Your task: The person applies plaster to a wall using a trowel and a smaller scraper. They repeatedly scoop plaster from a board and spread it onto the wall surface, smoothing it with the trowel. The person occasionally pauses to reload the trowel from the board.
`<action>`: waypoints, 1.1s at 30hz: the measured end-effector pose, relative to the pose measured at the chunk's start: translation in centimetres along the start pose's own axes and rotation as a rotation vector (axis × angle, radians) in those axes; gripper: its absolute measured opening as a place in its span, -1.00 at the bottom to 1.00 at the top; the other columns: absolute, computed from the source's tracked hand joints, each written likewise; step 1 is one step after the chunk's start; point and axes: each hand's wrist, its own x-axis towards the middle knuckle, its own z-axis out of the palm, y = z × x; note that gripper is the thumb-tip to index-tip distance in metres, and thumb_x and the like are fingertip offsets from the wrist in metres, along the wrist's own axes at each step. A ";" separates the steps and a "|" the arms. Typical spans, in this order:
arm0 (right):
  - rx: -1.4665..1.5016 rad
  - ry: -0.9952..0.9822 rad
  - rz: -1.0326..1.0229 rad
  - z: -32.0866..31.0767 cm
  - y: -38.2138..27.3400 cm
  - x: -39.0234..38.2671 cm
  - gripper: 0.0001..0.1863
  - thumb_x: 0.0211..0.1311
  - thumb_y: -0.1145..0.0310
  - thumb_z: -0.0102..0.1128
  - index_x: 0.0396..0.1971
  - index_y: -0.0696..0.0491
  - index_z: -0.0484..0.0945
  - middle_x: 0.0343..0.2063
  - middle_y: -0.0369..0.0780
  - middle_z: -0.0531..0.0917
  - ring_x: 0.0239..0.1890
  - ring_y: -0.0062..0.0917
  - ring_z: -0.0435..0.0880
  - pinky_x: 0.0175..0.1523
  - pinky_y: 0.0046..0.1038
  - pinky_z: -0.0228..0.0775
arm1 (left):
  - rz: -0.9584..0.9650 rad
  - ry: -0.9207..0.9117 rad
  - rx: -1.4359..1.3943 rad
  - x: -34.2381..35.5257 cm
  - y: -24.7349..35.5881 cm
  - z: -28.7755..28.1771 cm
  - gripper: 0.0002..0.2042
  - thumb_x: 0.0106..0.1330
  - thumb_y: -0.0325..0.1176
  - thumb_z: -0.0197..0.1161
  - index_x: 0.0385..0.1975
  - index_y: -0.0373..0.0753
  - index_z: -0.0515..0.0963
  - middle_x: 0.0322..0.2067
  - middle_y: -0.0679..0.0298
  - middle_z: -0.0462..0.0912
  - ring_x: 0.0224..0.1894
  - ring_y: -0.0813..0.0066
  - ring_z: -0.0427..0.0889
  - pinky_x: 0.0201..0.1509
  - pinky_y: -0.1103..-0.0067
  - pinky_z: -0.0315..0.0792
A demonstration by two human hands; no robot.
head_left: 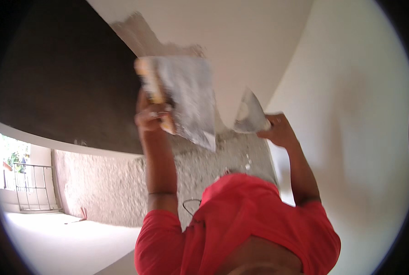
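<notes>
My left hand (152, 115) is closed around the handle of a wide plastering trowel (190, 94). Wet grey-white plaster is smeared over the trowel's flat face, and its yellowish handle side is blurred by motion. My right hand (280, 131) grips a putty knife (251, 113) with a broad, pale blade that points up and left. A short gap separates the two tools. Behind the trowel, a rough grey-brown patch (140, 36) shows on the smooth off-white surface. Whether the trowel touches that surface, I cannot tell.
A large dark panel or opening (67, 78) lies to the left. A smooth white wall (365, 137) rises at the right. Speckled rough ground (103, 183) spreads below, with a metal grille (32, 185) by a bright opening at far left. My red shirt (241, 206) fills the lower middle.
</notes>
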 end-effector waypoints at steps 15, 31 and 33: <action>0.393 0.033 0.006 -8.4 2.0 2.0 -0.66 -0.06 0.48 0.34 -0.20 0.20 0.57 -0.42 -0.17 0.58 -0.41 -0.53 0.53 -0.28 -0.49 0.40 | -0.645 0.415 -0.065 -8.4 -8.5 5.1 -0.62 0.14 -0.53 0.17 -0.01 -0.34 0.38 -0.21 0.22 0.54 -0.15 0.37 0.59 -0.05 0.41 0.53; 0.254 0.464 -0.586 0.0 4.2 2.8 -0.43 0.03 0.58 0.22 0.15 0.05 0.47 -0.18 -0.13 0.55 -0.13 -0.26 0.53 -0.08 -0.32 0.46 | -0.488 0.494 -0.469 -16.7 -2.0 18.6 -0.73 0.18 -0.57 0.24 -0.12 -0.31 0.43 -0.25 0.24 0.57 -0.23 0.42 0.61 -0.13 0.45 0.54; 0.150 0.444 -0.533 0.2 4.8 3.2 -0.44 0.06 0.56 0.22 0.16 0.05 0.47 -0.20 -0.12 0.56 -0.14 -0.24 0.52 -0.07 -0.29 0.44 | -0.429 0.484 -0.407 -15.4 -0.2 17.3 -0.72 0.18 -0.57 0.25 -0.11 -0.29 0.44 -0.25 0.26 0.57 -0.23 0.44 0.61 -0.13 0.48 0.53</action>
